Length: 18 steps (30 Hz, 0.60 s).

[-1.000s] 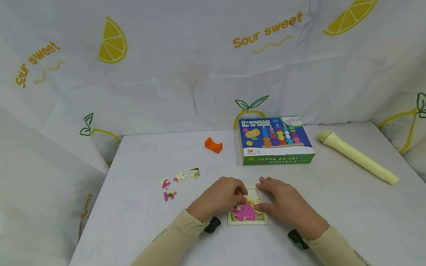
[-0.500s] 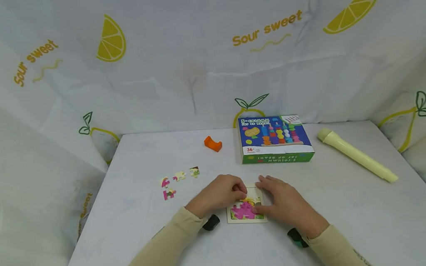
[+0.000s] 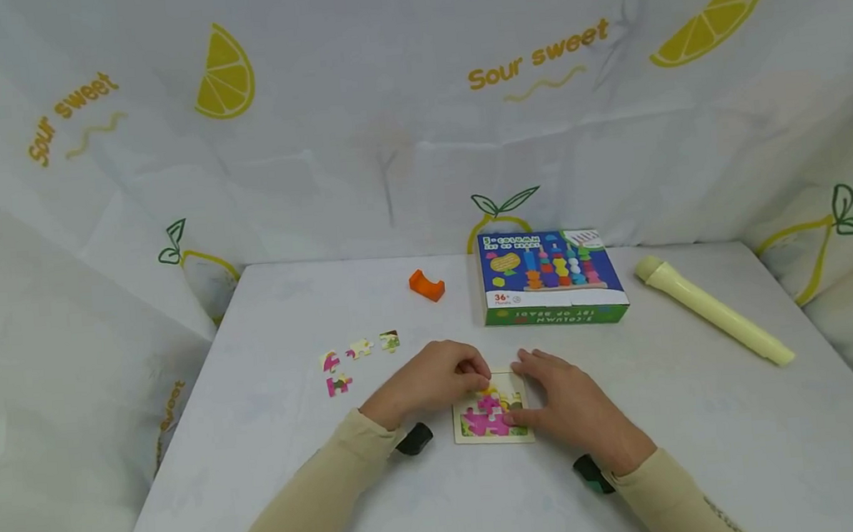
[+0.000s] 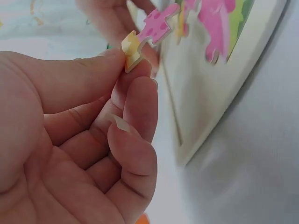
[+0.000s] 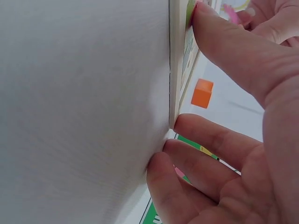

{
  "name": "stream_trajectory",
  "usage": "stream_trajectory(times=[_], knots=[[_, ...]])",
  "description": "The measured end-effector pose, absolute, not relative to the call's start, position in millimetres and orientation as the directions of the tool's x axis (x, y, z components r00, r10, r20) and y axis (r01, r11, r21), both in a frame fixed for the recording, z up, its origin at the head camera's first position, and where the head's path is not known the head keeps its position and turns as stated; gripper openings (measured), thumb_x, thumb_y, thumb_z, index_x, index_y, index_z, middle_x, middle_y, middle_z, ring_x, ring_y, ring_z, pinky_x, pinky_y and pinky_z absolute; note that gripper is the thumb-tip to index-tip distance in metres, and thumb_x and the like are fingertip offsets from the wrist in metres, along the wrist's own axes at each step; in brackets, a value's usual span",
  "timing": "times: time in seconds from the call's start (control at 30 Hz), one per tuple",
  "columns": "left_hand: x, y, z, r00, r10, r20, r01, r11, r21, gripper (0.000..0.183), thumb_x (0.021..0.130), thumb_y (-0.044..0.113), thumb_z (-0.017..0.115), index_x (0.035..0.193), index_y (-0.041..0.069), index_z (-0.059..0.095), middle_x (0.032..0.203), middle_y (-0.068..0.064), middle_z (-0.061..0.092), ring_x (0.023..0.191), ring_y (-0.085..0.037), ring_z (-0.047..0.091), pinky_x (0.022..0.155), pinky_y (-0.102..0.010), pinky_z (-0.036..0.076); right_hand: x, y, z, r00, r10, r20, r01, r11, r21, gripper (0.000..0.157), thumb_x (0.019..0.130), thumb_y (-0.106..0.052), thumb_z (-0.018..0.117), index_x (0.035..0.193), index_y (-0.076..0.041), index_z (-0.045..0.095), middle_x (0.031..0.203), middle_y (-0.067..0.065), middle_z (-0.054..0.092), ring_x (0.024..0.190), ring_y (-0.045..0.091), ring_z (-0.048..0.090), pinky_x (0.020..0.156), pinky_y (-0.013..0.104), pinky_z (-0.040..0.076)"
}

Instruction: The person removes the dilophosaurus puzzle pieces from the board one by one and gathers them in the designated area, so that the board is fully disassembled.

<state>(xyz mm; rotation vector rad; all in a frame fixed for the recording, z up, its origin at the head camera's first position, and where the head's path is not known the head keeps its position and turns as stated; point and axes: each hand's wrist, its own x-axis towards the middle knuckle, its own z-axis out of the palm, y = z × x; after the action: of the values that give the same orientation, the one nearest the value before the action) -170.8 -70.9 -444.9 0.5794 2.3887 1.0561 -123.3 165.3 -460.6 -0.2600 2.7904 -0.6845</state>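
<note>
White, lemon-print cloth (image 3: 389,177) hangs behind a white desk (image 3: 770,431). As the head view shows, a box (image 3: 553,277), a pale stick (image 3: 716,310) and an orange block (image 3: 426,286) lie on the far half. Nearer, the tray (image 3: 489,441) sits between the left hand (image 3: 431,374) and the right hand (image 3: 576,409), with set pieces (image 3: 480,426) along its near side and bare base toward its far edge. The left grip is by the tray's far left part. Four loose pieces (image 3: 339,385) lie well off to the left, nearer the left hand.

From the left wrist, thumb and forefinger pinch the yellow end of a piece (image 4: 156,27), the other fingers curled below. Its long axis runs out past the fingertips, pink end leading toward the set pieces, tilted rather than flat; the tray's bare base lies to the right in this view. Whether the pink end touches anything, I cannot tell.

By the right wrist view, the right grip is spread: the thumb rests on the tray's face, the forefinger touches its corner, and the next fingers reach down beside it.
</note>
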Motion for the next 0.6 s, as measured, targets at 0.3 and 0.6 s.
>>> stream_trajectory(times=[0.3, 0.6], knots=[[-170, -133, -444, -0.862, 0.470, -0.190, 0.181, 0.636, 0.750, 0.007, 0.103, 0.025, 0.075, 0.097, 0.026, 0.077, 0.092, 0.003, 0.076, 0.085, -0.013, 0.064, 0.078, -0.029, 0.052, -122, 166, -459, -0.946, -0.214, -0.243, -0.082, 0.884, -0.461, 0.085, 0.084, -0.054, 0.090, 0.153, -0.012, 0.061, 0.170, 0.012, 0.046, 0.160, 0.043, 0.037, 0.124, 0.065, 0.038], [-170, -213, -444, -0.920, 0.328, -0.216, 0.073, 0.684, 0.726, 0.004, 0.103, 0.025, 0.074, 0.103, 0.022, 0.077, 0.091, 0.001, 0.074, 0.079, -0.016, 0.063, 0.076, -0.033, 0.052, -121, 165, -457, -0.944, -0.239, -0.227, -0.106, 0.873, -0.477, 0.084, 0.085, -0.052, 0.090, 0.153, -0.012, 0.061, 0.171, 0.011, 0.046, 0.160, 0.043, 0.038, 0.124, 0.066, 0.038]])
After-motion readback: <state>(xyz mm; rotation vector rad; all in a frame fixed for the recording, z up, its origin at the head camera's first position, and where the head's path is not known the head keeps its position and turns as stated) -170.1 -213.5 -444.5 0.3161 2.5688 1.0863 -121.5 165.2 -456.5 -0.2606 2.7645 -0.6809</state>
